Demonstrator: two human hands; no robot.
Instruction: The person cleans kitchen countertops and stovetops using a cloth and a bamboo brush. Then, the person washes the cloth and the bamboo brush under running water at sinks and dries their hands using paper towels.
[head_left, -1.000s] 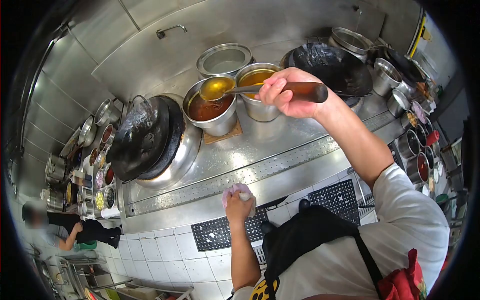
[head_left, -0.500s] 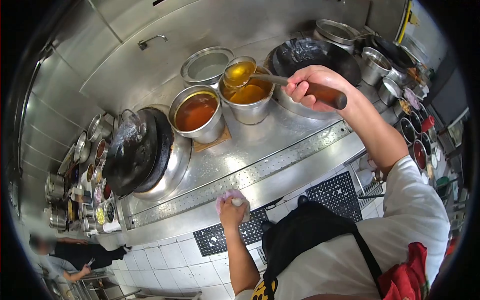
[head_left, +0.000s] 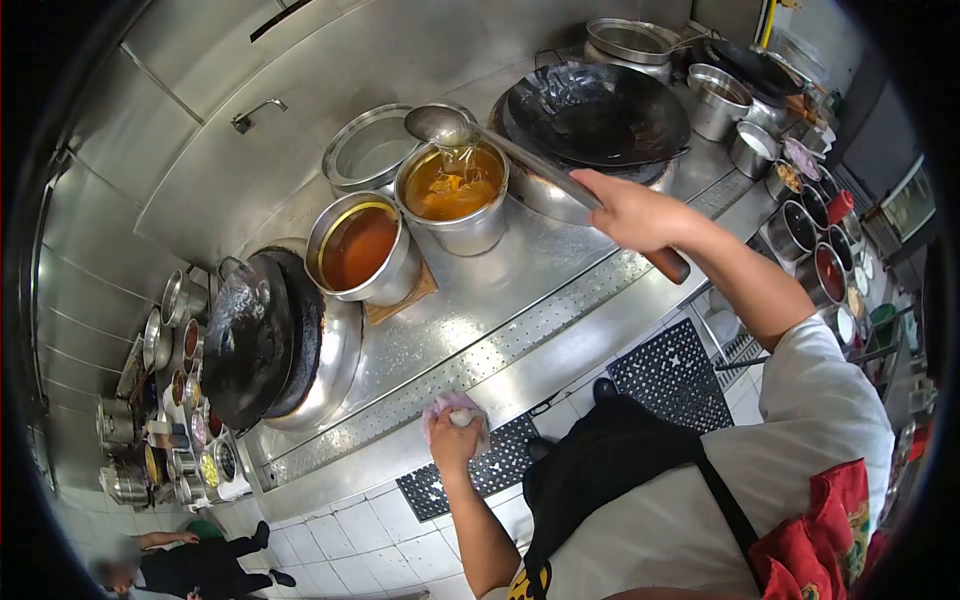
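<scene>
My right hand (head_left: 635, 213) is closed round the handle of a long metal ladle (head_left: 440, 125). The tilted ladle bowl is over a steel pot of golden liquid (head_left: 455, 195), and a thin stream falls from it, stirring the surface. Just left of that pot, a second steel pot with reddish-brown liquid (head_left: 358, 248) stands on a wooden board (head_left: 408, 295). Down at the counter's front edge, my left hand (head_left: 455, 440) is closed on a pinkish cloth (head_left: 438, 408), with something pale also in the grip.
Black woks sit at left (head_left: 245, 350) and back right (head_left: 600, 115). A strainer-topped pot (head_left: 372, 150) stands behind the liquids. Containers line both sides (head_left: 790, 230). A faucet (head_left: 258, 115) juts from the wall. Another person (head_left: 190, 568) is at the lower left.
The ladle has moved from the reddish-brown liquid's pot to the golden one, and its bowl has tipped and emptied. My left hand still grips the cloth. The view has shifted.
</scene>
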